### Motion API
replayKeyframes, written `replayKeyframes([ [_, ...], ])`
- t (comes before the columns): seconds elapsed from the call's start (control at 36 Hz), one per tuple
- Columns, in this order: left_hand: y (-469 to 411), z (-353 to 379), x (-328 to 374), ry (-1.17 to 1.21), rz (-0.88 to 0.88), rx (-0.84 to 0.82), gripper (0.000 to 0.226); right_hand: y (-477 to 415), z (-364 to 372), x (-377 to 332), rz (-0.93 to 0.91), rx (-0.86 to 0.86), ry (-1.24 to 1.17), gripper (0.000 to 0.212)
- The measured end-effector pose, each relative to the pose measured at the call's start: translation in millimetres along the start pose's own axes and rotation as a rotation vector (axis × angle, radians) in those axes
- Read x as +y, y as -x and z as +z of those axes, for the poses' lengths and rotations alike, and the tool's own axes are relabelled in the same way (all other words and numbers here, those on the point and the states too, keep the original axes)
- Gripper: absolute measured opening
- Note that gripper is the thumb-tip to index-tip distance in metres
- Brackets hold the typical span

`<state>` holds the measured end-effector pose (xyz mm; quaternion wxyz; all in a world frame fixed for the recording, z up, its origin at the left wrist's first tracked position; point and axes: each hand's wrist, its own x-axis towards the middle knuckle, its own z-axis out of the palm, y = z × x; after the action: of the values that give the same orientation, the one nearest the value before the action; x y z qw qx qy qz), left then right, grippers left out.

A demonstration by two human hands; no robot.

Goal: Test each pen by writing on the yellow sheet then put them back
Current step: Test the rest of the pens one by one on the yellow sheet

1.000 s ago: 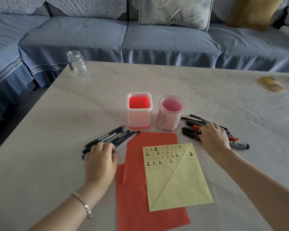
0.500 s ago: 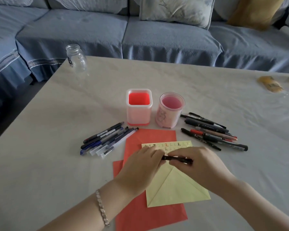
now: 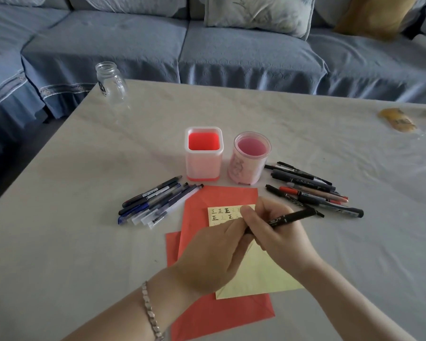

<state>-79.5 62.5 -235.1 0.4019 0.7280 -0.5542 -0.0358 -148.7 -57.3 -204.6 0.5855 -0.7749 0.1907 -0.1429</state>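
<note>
Head view showed the right hand with fingers wrapped round a black pen, held just above the yellow sheet on the bench. The left hand seemed to pinch its lower end, probably the cap. Pulling straight along the barrel, then steadying the sheet, would suit best.

Yellow sheet, red paper, black pen
</note>
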Motion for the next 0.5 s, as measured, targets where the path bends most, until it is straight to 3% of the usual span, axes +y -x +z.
replayKeyframes([
  [0.17,1,-6,1,0.131,0.029,-0.123,0.02,3,-4,4,-0.025,-0.064,-0.076,0.034],
  [0.31,4,-2,-4,0.09,0.014,-0.195,0.021,10,-9,8,-0.054,-0.077,-0.107,0.036],
  [0.39,5,-2,-8,0.03,-0.083,-0.259,0.037,12,-10,16,-0.061,0.045,-0.133,0.035],
  [0.44,9,-1,-17,0.029,-0.22,-0.194,0.036,13,-16,24,-0.076,0.155,-0.1,0.036],
  [0.5,18,0,-32,-0.047,-0.313,-0.089,0.03,15,-23,35,-0.101,0.16,0.01,0.023],
])
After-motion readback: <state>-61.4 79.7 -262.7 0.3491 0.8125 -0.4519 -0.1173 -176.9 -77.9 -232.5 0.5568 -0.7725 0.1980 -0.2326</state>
